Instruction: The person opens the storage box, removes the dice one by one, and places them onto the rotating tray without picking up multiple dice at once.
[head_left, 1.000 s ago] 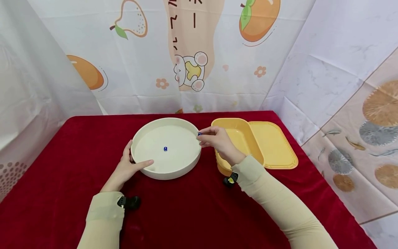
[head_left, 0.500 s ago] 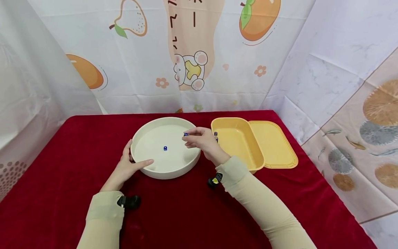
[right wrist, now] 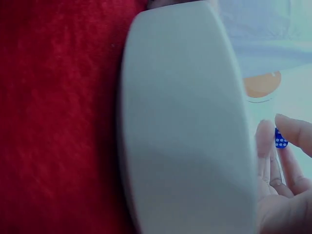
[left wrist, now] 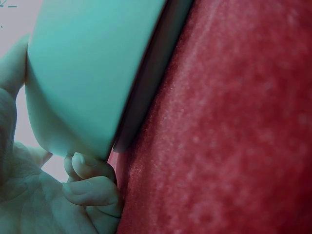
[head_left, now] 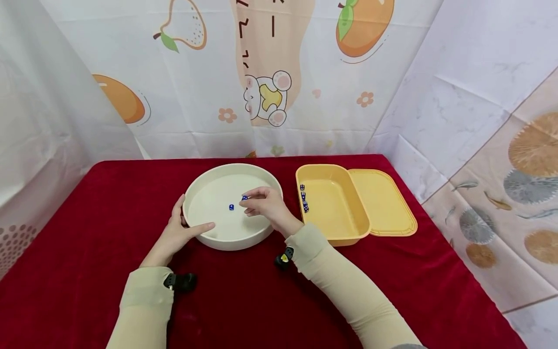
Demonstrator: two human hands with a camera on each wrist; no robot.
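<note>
- Head view: the right hand point(head_left: 267, 207) pinches a small blue die point(head_left: 244, 198) between fingertips, above the inside of the round white dish point(head_left: 205, 235).
- A die is a cube, so it has no long axis; which face is up is too small to tell.
- The left hand point(head_left: 176, 235) grips the dish rim, with the thumb over the edge.
- Another die point(head_left: 231, 208) lies in the dish.
</note>
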